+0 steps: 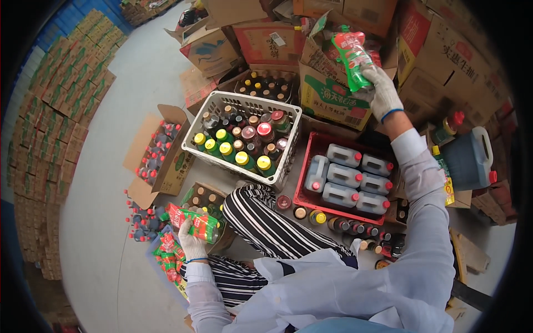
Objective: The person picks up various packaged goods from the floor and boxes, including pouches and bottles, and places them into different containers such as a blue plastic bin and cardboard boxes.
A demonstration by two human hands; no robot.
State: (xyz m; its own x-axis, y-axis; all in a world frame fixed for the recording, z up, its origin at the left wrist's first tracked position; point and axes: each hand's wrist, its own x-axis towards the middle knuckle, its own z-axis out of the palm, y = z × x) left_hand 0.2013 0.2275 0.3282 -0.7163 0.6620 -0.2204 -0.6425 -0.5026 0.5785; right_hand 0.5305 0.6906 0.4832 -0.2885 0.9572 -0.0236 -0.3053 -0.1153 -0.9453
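Note:
My right hand [382, 93], in a white knitted glove, grips the lower end of a red-and-green spouted sauce pouch [351, 52]. It holds this pouch over an open cardboard carton [333, 98] with more pouches inside. My left hand [192, 243], gloved alike, is closed around a similar red-and-green pouch [204, 227] beside my knee. Below that hand, a pale purple crate [155, 254] contains several smaller-looking red-and-green pouches [168, 256]. A small carton of capped bottles [204, 195] stands just behind the left pouch, partly hidden by it.
Ahead stands a white plastic crate [245, 172] of mixed bottles. A red crate [300, 195] carries several handled jugs [341, 175]. Bottles [354, 227] line the floor by my leg. An open carton [170, 170] stands left; stacked cartons [54, 125] rise farther off. A large jug [466, 160] stands right.

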